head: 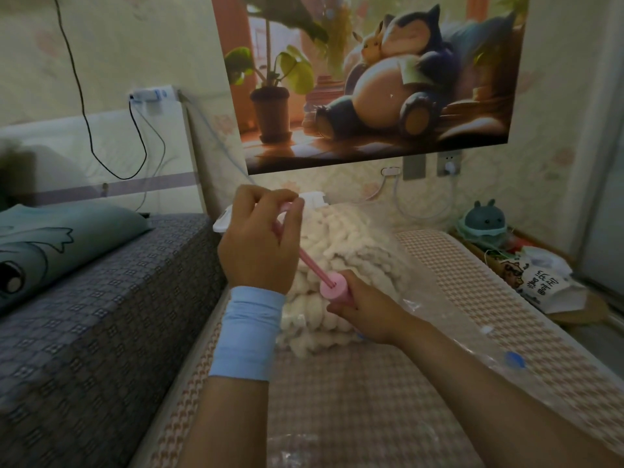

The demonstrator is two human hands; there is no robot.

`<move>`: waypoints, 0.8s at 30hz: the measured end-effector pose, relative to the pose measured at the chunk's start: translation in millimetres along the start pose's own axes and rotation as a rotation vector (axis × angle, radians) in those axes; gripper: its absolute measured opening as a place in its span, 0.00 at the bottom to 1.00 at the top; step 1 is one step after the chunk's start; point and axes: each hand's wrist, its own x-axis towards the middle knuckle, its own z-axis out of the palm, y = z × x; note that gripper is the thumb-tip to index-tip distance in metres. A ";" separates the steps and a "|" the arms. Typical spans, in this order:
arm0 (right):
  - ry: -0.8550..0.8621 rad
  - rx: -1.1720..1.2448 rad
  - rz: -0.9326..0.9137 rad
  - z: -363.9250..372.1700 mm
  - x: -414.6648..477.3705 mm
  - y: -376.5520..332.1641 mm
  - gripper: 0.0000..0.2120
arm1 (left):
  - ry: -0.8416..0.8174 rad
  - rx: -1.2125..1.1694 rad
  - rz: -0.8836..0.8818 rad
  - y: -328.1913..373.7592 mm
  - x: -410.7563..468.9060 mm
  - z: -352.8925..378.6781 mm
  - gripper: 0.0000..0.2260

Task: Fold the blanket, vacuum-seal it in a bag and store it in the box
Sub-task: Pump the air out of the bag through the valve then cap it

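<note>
On the checked bed [337, 400], the white blanket [341, 244] lies packed in the clear bag [415, 282], just beyond my wrists. My right grip [368, 312] is wrapped round the pink pump barrel [334, 288] standing on the bag; my left grip [260, 241] pinches the handle [287, 208], its rod [305, 256] drawn out, slanting up-left from the barrel. The next stroke, I judge, runs down that axis.

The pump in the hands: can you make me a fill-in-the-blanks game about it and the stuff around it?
1. The pump is coloured ____.
2. The left hand grips its handle, and that wrist wears a ____ band.
3. The right hand holds the pump's body by the fluffy ____ blanket.
4. The blanket lies inside a clear plastic ____.
Missing words: pink, blue, white, bag.
</note>
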 end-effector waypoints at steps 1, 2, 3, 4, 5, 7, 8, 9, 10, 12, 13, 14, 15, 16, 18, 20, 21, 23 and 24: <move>-0.002 -0.006 0.002 0.3 0.2 -0.4 0.23 | 0.000 -0.007 0.018 -2.6 -2.3 1.3 0.09; -0.004 -0.006 0.003 1.3 0.9 -0.8 0.24 | -0.055 0.001 0.011 -5.9 -7.4 4.7 0.10; -0.006 -0.009 0.009 2.1 1.0 -1.4 0.24 | -0.158 0.016 -0.024 -10.7 -15.9 11.0 0.10; -0.009 -0.009 0.012 3.4 1.0 -2.1 0.24 | -0.300 0.028 -0.076 -15.4 -26.2 18.6 0.10; -0.011 -0.010 0.019 4.2 0.5 -3.7 0.24 | -0.467 0.034 -0.135 -18.9 -37.8 26.2 0.10; -0.009 -0.015 0.020 5.9 -0.7 -5.8 0.23 | -0.757 0.042 -0.234 -20.2 -56.5 39.1 0.09; -0.005 -0.015 0.018 6.4 -1.0 -5.6 0.24 | -0.804 0.056 -0.244 -17.7 -59.3 41.4 0.09; 0.003 -0.012 0.019 5.6 -1.7 -5.0 0.24 | -0.780 0.075 -0.233 -13.0 -55.6 39.8 0.09; 0.013 -0.006 0.017 4.3 -2.3 -3.5 0.23 | -0.681 0.097 -0.199 -8.4 -46.4 35.0 0.09; 0.021 0.006 0.019 0.1 -3.0 -1.1 0.22 | -0.350 0.136 -0.105 2.7 -18.2 16.4 0.08; 0.023 0.002 0.015 -1.9 -2.5 -0.4 0.22 | -0.190 0.134 -0.075 6.1 -2.4 5.0 0.07; 0.027 -0.008 0.005 -3.6 -2.0 -0.9 0.21 | -0.101 0.106 -0.068 9.0 10.1 -4.8 0.07; 0.029 -0.016 0.004 -4.9 -1.7 -2.2 0.22 | -0.077 0.072 -0.065 10.1 17.1 -9.9 0.06; 0.028 -0.017 0.003 -5.0 -1.2 -2.9 0.22 | -0.080 0.064 -0.042 11.0 18.4 -10.3 0.06; 0.020 -0.013 0.010 -4.2 -0.6 -4.3 0.22 | -0.134 0.077 -0.011 8.0 5.7 1.8 0.06; 0.015 -0.015 0.017 -2.3 -0.1 -5.8 0.22 | -0.335 0.047 -0.105 -3.1 -20.6 23.8 0.06; 0.019 -0.016 0.021 -2.2 -0.3 -7.8 0.22 | -0.482 0.022 -0.163 -8.7 -35.1 34.7 0.07; 0.015 -0.020 0.024 -1.7 -1.3 -11.6 0.25 | -0.743 0.011 -0.242 -15.3 -58.0 49.9 0.08; 0.010 -0.018 0.020 -2.0 -2.5 -13.7 0.29 | -0.799 0.033 -0.227 -15.6 -62.0 52.6 0.09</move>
